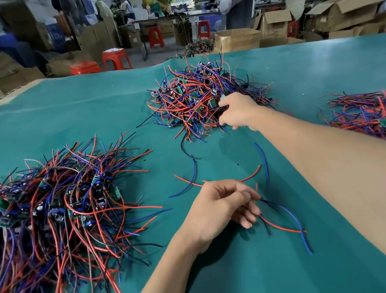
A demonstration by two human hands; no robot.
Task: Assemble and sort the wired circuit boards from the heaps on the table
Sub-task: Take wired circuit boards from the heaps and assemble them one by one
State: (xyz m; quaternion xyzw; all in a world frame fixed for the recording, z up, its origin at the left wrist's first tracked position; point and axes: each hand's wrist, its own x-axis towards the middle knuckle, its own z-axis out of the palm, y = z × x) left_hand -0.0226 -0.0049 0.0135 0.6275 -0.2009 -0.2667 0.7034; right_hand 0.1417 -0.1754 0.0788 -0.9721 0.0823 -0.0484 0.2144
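Three heaps of small green circuit boards with red, blue and black wires lie on the green table mat [91,115]: a big heap at the near left [57,219], one at the far middle [195,97], one at the right edge [373,117]. My right hand [239,114] reaches into the far heap's near right side and pinches a small green board [222,98] at its fingertips. My left hand [221,211] rests on the mat in the middle and pinches a wired piece whose red, blue and black wires [284,222] trail to the right. Whatever board my left hand holds is hidden by the fingers.
A few loose red, blue and black wires [215,180] lie between my hands. Beyond the table's far edge stand red stools [116,58], open cardboard boxes [237,38] and other people at benches.
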